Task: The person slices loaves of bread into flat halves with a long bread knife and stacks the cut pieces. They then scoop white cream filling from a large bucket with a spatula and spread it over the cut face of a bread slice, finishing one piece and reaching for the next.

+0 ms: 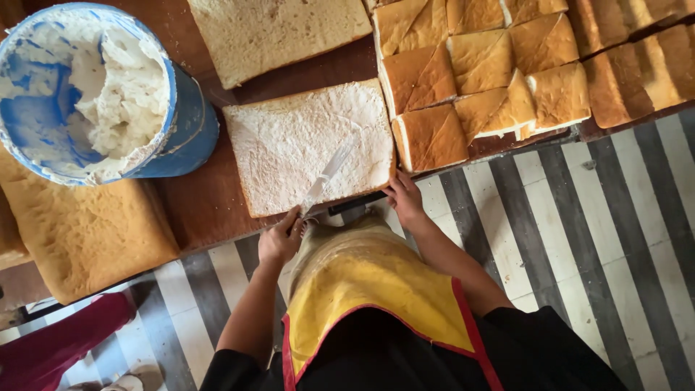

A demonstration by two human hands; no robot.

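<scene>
Cake sheet (289,141) with white cream spread over its top lies flat on the brown desk (195,206), centre of view, near edge at the desk's front edge. Left hand (281,239) at 6 o'clock of the sheet, fingers curled shut around the handle of one knife (327,176); blade slants up toward 1 o'clock and lies on the creamed surface. Right hand (405,199) at the sheet's 4 o'clock corner, fingers pressed together, tips touching the sheet's lower right edge.

Counts: one creamed sheet; one plain pale sheet (271,32) at 12 o'clock of it, apart, cut off by the top of the frame. One blue bucket (108,94) at 9 to 10 o'clock, tilted, mouth toward camera, white cream clinging to its inside. One big uncut golden slab (79,232) at 8 o'clock, under the bucket's edge. Cut golden-crust pieces (478,80) at 2 o'clock, packed touching each other, roughly eleven visible, some cut diagonally; exact count cannot tell at the frame edge. More brown slabs (637,65) at 3 o'clock, at least three, cropped.

Person wears a yellow apron with red trim (376,289) over black clothing. Floor (594,239) is striped grey and white. Red fabric (58,340) at 7 o'clock, low left corner; whose it is cannot tell.
</scene>
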